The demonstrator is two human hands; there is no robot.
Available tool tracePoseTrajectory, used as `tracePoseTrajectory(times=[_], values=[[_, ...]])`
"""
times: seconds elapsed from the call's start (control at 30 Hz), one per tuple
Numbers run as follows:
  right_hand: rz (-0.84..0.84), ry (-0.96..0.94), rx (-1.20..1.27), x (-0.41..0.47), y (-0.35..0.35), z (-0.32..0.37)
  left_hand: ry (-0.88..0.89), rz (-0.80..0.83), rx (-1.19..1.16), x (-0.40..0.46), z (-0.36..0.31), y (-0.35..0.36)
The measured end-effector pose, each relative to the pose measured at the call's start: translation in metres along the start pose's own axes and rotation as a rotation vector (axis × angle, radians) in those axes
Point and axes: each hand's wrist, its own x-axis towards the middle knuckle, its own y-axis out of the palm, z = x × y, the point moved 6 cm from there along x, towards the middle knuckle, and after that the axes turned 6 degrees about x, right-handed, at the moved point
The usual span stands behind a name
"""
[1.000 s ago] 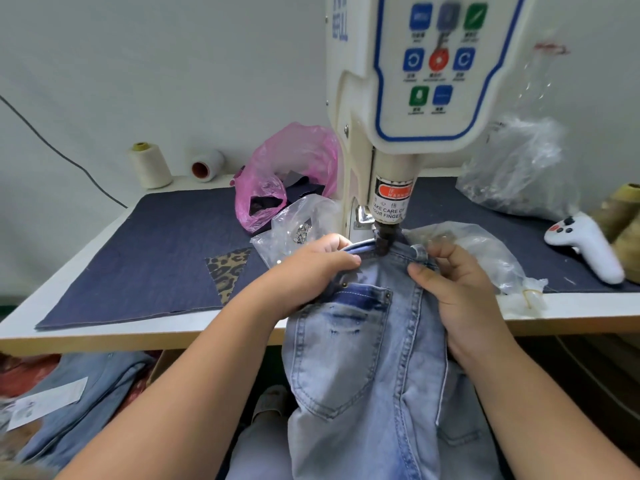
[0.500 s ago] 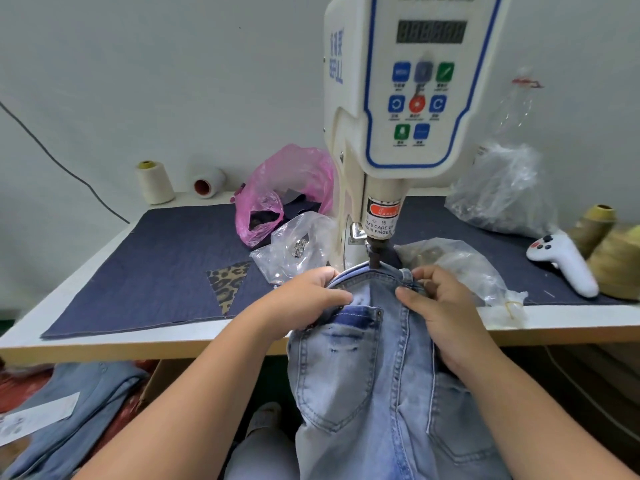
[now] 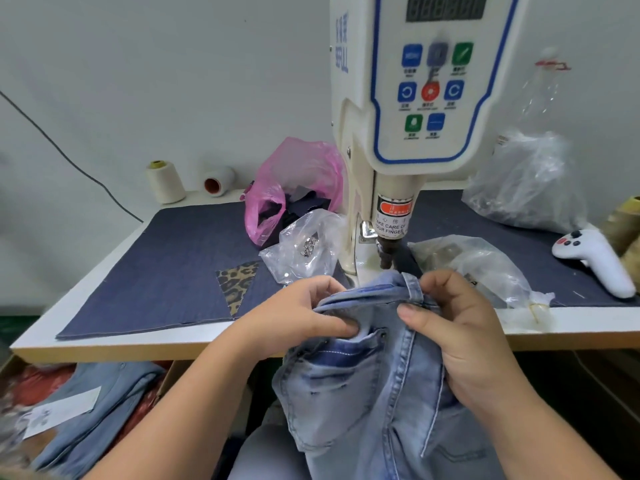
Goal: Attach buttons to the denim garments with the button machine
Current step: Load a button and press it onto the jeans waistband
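- Far left, below table: heap of light blue denim garments (image 3: 93,410) with a white paper tag (image 3: 62,412) on top.
- White table with a wooden edge (image 3: 104,348), covered by a dark navy denim mat (image 3: 156,271); leopard-print triangular patch (image 3: 237,284) near the mat's front edge.
- Back left against the wall: upright cream thread cone (image 3: 165,181), just beside it a white spool lying on its side (image 3: 219,180).
- Crumpled pink plastic bag (image 3: 294,185) with dark cloth inside, left of machine column; in front of it a clear plastic bag holding small metal pieces (image 3: 304,245).
- Left hand (image 3: 298,315): fingers curled, thumb pressed over the left part of the waistband, pinching the fabric just above the pocket.
- Light blue washed denim jeans (image 3: 374,393): waistband up at the table's front edge, just in front of and below the machine's punch, not under it; rest hanging down off the table toward the lap.
- Cream-white button machine with a blue-outlined control panel (image 3: 429,98) mid-frame; red warning label on the head, dark metal punch (image 3: 388,252) below it, clear of the fabric.
- Right hand (image 3: 464,337): fingers curled round the waistband's right end at a belt loop, thumb on top, palm against the jeans' side seam.
- Clear plastic bag (image 3: 478,265) behind the right hand; larger crumpled clear plastic bag (image 3: 526,181) further back.
- Far right: white handheld controller with dark buttons (image 3: 595,261) on the mat, olive thread cone (image 3: 627,223) at frame edge.
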Motion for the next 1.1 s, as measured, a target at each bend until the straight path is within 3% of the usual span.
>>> tracePoseTrajectory(times=[0.13, 0.23, 0.3, 0.4, 0.43, 0.47, 0.57, 0.63, 0.73, 0.87, 1.0, 1.1], values=[[-0.039, -0.085, 0.057, 0.006, 0.013, 0.024, 0.118, -0.503, 0.204, -0.029, -0.011, -0.015], [-0.027, -0.128, 0.114, 0.012, 0.024, 0.045, 0.399, -0.784, 0.320, -0.060, -0.036, -0.006], [-0.003, -0.156, 0.135, 0.014, 0.033, 0.057, 0.456, -0.710, 0.297, -0.067, -0.045, 0.005], [0.046, -0.175, 0.164, 0.012, 0.051, 0.069, 0.285, -0.282, 0.099, -0.063, -0.043, 0.030], [0.050, -0.174, 0.172, 0.011, 0.056, 0.071, 0.254, -0.218, 0.118, -0.063, -0.042, 0.036], [0.044, -0.175, 0.183, 0.010, 0.060, 0.073, 0.236, -0.215, 0.166, -0.065, -0.043, 0.040], [0.016, -0.182, 0.212, 0.011, 0.066, 0.074, 0.252, -0.453, 0.331, -0.072, -0.046, 0.039], [0.023, -0.200, 0.163, 0.012, 0.072, 0.073, 0.260, -0.501, 0.325, -0.073, -0.044, 0.038], [0.091, -0.218, 0.020, 0.009, 0.077, 0.072, 0.266, -0.439, 0.115, -0.072, -0.040, 0.032], [0.240, -0.160, -0.202, -0.017, 0.070, 0.064, 0.377, -0.513, -0.108, -0.086, -0.056, -0.006], [0.327, -0.099, -0.708, -0.053, 0.079, 0.036, 0.520, -0.507, -0.400, -0.098, -0.083, -0.045], [0.264, 0.070, -0.560, -0.048, 0.086, 0.030, 0.500, -0.422, -0.494, -0.087, -0.093, -0.045]])
